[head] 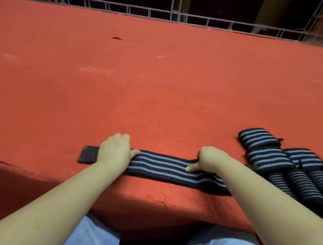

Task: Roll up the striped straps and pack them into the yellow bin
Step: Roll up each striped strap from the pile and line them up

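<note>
Both forearms reach over the near edge of the red bench (160,83), where the striped strap (165,166) lies flat, long axis left-right, left hand (114,149) and right hand (210,159) gripping it with curled fingers, yellow bin unseen.

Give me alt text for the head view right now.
Both hands, left and right, grip a flat black strap with grey stripes on a red cloth-covered table. A cluster of rolled striped straps lies at right.
</note>
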